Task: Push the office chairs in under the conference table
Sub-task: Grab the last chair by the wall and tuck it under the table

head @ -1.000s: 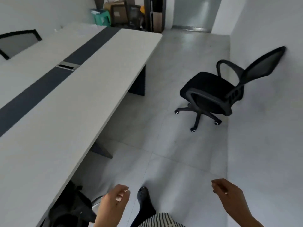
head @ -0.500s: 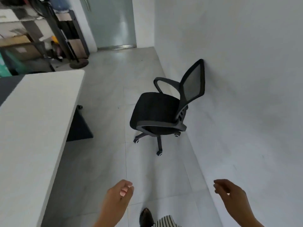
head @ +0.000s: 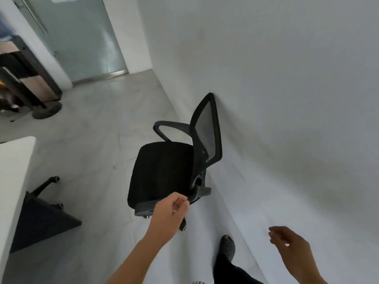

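Right, my left hand (head: 171,210) is out at the near edge of the black mesh-back office chair (head: 164,173), fingers loosely curled, grip unclear from here. Right hand (head: 291,245) hangs half-open, holding nothing. Chair stands against the right wall (head: 287,99), well apart from the white surface (head: 12,173) at left.

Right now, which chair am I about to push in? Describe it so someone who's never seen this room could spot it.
Start at the long white wall on the right. Backed against it, out on the open grey floor, is a black office chair with a mesh backrest and curved armrests. The other chair shows only castor legs under the white table; this one stands clear, with the left hand reaching toward its seat edge.
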A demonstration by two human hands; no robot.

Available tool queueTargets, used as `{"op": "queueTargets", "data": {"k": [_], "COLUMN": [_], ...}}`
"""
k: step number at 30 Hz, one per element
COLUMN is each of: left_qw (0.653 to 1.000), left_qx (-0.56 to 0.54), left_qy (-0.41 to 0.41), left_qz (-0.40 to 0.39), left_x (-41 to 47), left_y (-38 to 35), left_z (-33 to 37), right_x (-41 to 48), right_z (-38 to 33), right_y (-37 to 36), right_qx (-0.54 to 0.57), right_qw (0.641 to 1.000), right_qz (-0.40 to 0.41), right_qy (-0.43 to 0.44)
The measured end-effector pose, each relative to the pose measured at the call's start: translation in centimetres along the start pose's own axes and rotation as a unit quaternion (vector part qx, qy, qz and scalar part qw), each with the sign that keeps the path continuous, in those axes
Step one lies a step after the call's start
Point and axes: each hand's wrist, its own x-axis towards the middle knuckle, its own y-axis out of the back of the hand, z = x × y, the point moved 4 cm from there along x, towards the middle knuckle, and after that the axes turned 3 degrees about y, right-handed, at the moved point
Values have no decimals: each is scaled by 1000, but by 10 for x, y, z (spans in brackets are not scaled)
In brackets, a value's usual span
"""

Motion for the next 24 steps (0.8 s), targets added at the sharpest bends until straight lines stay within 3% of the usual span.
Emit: {"op": "queueTargets", "data": {"k": [7, 11, 15, 24], "left_qw": [999, 993, 980, 971], "left_qx": [40, 101, 177, 166], "left_qy": [21, 46, 50, -9], "left_qz": [0, -29, -80, -169], "left_x": [162, 221, 245, 222], "left_y": [-62, -104, -113, -48], "left_z": [84, 91, 75, 31], "right_x": [125, 158, 172, 222], "right_z": [-69, -86, -86, -137], "right_y": [9, 7, -2, -38], "right_qx": [3, 5, 3, -61], "right_qw": [997, 997, 998, 992], "right_qz": [-16, -23, -20, -40], "right_qy": [72, 78, 62, 100]}}
